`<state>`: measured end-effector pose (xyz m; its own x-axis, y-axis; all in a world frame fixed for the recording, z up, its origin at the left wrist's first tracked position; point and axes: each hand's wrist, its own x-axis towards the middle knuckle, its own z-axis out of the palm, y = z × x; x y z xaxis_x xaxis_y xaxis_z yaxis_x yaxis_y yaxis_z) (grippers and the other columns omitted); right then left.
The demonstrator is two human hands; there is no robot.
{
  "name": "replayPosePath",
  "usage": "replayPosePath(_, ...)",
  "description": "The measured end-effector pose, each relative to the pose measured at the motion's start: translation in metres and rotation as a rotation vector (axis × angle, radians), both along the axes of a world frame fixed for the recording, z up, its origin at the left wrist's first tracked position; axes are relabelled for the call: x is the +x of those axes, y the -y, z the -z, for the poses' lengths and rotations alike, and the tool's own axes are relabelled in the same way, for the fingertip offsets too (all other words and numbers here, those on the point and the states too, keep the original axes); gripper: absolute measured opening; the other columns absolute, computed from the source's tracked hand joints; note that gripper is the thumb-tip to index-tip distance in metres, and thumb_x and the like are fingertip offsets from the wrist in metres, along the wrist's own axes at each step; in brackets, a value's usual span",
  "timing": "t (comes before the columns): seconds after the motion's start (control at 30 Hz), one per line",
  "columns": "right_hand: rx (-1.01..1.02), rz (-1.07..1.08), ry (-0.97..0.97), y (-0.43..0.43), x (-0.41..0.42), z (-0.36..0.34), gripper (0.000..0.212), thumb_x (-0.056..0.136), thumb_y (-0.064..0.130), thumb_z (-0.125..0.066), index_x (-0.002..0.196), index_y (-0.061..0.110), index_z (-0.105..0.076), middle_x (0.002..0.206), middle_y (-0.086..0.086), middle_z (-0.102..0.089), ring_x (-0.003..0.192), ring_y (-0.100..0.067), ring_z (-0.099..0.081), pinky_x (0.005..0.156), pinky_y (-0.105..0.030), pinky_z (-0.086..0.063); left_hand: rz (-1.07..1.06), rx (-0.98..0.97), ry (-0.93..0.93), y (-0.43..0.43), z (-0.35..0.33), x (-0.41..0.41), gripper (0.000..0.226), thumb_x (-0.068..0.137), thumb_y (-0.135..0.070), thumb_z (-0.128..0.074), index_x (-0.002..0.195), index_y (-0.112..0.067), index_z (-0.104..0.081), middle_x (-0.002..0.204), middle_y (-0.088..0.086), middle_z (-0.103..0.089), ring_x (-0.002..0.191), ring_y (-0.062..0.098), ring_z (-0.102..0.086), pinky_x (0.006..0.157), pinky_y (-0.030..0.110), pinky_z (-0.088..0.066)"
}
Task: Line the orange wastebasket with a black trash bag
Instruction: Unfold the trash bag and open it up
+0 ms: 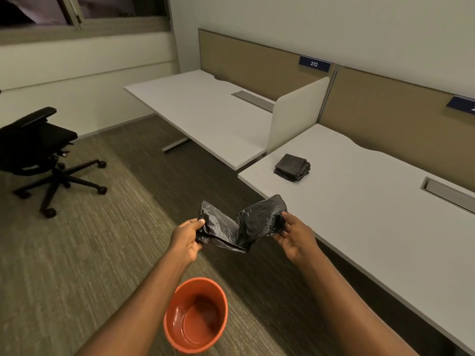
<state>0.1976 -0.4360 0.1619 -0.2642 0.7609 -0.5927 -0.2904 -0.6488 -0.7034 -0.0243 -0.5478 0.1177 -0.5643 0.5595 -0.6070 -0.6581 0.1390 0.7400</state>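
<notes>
You face a near white desk (372, 201) backed by a tan partition (398, 109). Beyond it stands a second desk (200, 109); left of that, a black office chair (38, 150) on striped carpet (77, 240), under a dark window (77, 9).

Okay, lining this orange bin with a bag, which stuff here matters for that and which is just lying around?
For the job:
black trash bag, partly unfolded
left hand and right hand, gripping it
orange wastebasket, on the carpet, unlined

Just lying about:
stack of folded black bags on the near desk
office chair
far desk
</notes>
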Motion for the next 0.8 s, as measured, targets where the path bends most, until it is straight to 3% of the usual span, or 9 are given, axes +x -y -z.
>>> replayPosePath(0.1, 0.154, -0.079, 0.272, 0.006, -0.008, 0.005, 0.035, 0.099, 0.029, -0.056, 0.128, 0.010, -0.055, 0.122, -0.015, -0.065, 0.106, -0.027, -0.066, 0.078, -0.034, -0.057, 0.003, 0.046, -0.007, 0.005, -0.011, -0.012, 0.012, 0.098, -0.002, -0.057, 0.089, -0.010, -0.061, 0.089, 0.013, -0.067, 0.080, 0.024, -0.064, 0.076, 0.040, -0.052)
replayPosePath(0.2, 0.571, -0.194, 0.718, 0.015, -0.018, 0.008, 0.055, 0.094, 0.047, -0.060, 0.139, 0.017, -0.047, 0.131, -0.006, -0.058, 0.113, -0.023, -0.059, 0.091, -0.038, -0.053, 0.036, 0.098, -0.025, 0.005, -0.025, -0.015, 0.010, 0.097, -0.003, -0.061, 0.090, -0.011, -0.061, 0.089, 0.013, -0.069, 0.081, 0.023, -0.067, 0.068, 0.039, -0.056)
replayPosePath(0.27, 0.764, -0.414, 0.694, 0.022, -0.032, 0.000, 0.060, 0.088, 0.058, -0.062, 0.137, 0.024, -0.050, 0.125, 0.006, -0.059, 0.112, -0.014, -0.060, 0.095, -0.038, -0.054, 0.070, 0.124, -0.038, 0.004, -0.032, -0.012, 0.005, 0.094, -0.005, -0.066, 0.092, -0.010, -0.064, 0.088, 0.012, -0.072, 0.081, 0.024, -0.070, 0.061, 0.037, -0.058)
replayPosePath(0.33, 0.804, -0.710, 0.588, 0.033, -0.048, -0.010, 0.057, 0.083, 0.064, -0.064, 0.130, 0.033, -0.055, 0.117, 0.015, -0.063, 0.106, -0.004, -0.061, 0.088, -0.029, -0.055, 0.110, 0.132, -0.049, 0.002, -0.039, -0.007, 0.006, 0.090, -0.008, -0.072, 0.095, -0.008, -0.068, 0.087, 0.014, -0.074, 0.083, 0.027, -0.073, 0.060, 0.037, -0.060)
replayPosePath(0.4, 0.857, -0.851, 0.554, 0.041, -0.062, -0.015, 0.046, 0.083, 0.059, -0.067, 0.122, 0.037, -0.059, 0.109, 0.017, -0.066, 0.100, -0.001, -0.065, 0.080, -0.023, -0.055, 0.155, 0.133, -0.076, -0.002, -0.046, -0.001, 0.009, 0.088, -0.010, -0.075, 0.093, -0.007, -0.070, 0.085, 0.013, -0.076, 0.080, 0.027, -0.074, 0.062, 0.038, -0.060)
replayPosePath(0.53, 0.864, -0.787, 0.508, 0.041, -0.071, -0.017, 0.012, 0.092, 0.039, -0.066, 0.099, 0.029, -0.067, 0.094, 0.000, -0.074, 0.084, -0.012, -0.073, 0.077, -0.036, -0.063, 0.208, 0.185, -0.149, -0.006, -0.059, 0.004, 0.009, 0.086, -0.012, -0.077, 0.086, -0.007, -0.070, 0.080, 0.012, -0.076, 0.071, 0.022, -0.076, 0.060, 0.034, -0.061)
replayPosePath(0.63, 0.766, -0.723, 0.427, 0.033, -0.069, -0.019, 0.012, 0.096, 0.029, -0.064, 0.097, 0.020, -0.071, 0.090, -0.009, -0.076, 0.076, -0.014, -0.073, 0.074, -0.033, -0.063, 0.279, 0.184, -0.205, -0.002, -0.065, 0.002, 0.029, 0.081, -0.015, -0.081, 0.107, -0.005, -0.070, 0.101, 0.016, -0.077, 0.089, 0.027, -0.076, 0.072, 0.037, -0.062)
replayPosePath(0.7, 0.721, -0.677, 0.390, 0.027, -0.066, -0.019, 0.014, 0.096, 0.027, -0.063, 0.097, 0.017, -0.072, 0.088, -0.011, -0.076, 0.070, -0.012, -0.071, 0.069, -0.029, -0.062, 0.332, 0.155, -0.255, 0.000, -0.066, 0.001, 0.028, 0.086, -0.006, -0.076, 0.112, -0.003, -0.067, 0.103, 0.015, -0.074, 0.084, 0.024, -0.075, 0.063, 0.030, -0.061)
replayPosePath(0.8, 0.686, -0.642, 0.377, 0.022, -0.066, -0.017, 0.015, 0.097, 0.026, -0.063, 0.097, 0.015, -0.073, 0.088, -0.015, -0.076, 0.071, -0.018, -0.071, 0.073, -0.036, -0.061, 0.470, 0.033, -0.406, 0.003, -0.065, 0.001, 0.023, 0.091, -0.002, -0.070, 0.114, -0.003, -0.066, 0.100, 0.013, -0.073, 0.076, 0.019, -0.072, 0.056, 0.026, -0.058)
